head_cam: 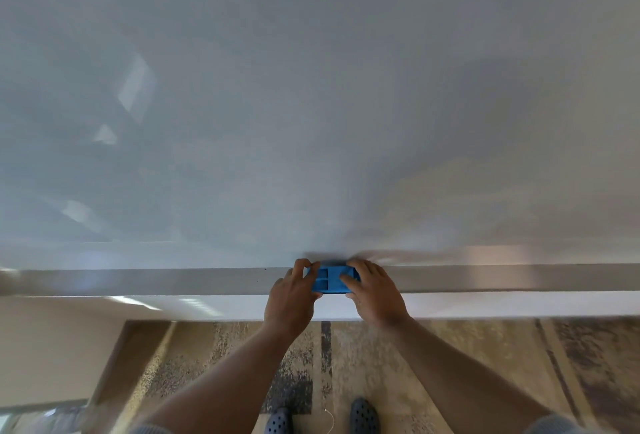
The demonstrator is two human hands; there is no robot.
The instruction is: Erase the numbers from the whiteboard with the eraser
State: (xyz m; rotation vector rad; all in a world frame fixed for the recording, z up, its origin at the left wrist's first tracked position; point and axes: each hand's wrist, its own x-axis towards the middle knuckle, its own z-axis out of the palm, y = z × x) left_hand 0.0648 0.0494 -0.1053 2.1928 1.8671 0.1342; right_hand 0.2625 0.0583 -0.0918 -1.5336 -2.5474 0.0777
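A brown and tan patterned carpet (433,364) covers the floor. A plain cream wall (52,347) stands at the left. Soft light falls.

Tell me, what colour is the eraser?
Blue. The eraser shows best in the head view, between the left hand and right hand on the tray.

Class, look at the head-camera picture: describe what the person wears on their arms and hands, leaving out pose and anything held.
Both hands, left hand and right hand, are bare: no gloves, rings or watch visible. The forearms are uncovered; grey-blue sleeve edges show only near the picture's bottom corners.
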